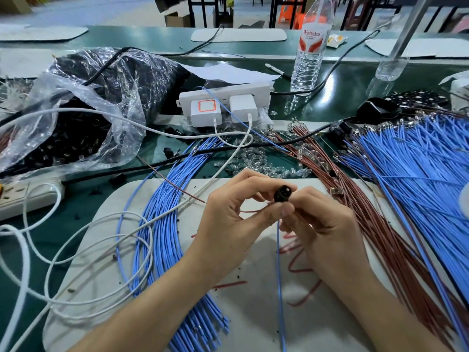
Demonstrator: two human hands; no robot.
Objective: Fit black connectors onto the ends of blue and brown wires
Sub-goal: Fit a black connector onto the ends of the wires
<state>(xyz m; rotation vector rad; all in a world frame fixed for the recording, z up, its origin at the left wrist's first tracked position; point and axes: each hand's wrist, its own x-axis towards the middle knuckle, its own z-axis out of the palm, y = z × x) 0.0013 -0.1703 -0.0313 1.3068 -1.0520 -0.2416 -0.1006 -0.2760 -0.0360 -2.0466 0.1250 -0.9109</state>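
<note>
A small round black connector (pixel 282 193) is held up above the grey mat (pixel 106 240), pinched between the fingertips of my left hand (pixel 228 219) and my right hand (pixel 319 219). A single blue wire (pixel 279 275) hangs straight down from between my thumbs toward the near edge. A thin brown wire (pixel 250 211) runs from under the connector across my left palm. A bundle of blue wires (pixel 165 224) curves over the mat on the left. On the right lie a fan of brown wires (pixel 368 212) and a large spread of blue wires (pixel 418 174).
A clear plastic bag of black connectors (pixel 83 118) sits at the back left. A white power strip with two chargers (pixel 223 102) stands behind the mat, with white cables (pixel 76 250) looping left. A water bottle (pixel 311 47) stands at the back. Small clear parts (pixel 253 161) are scattered mid-table.
</note>
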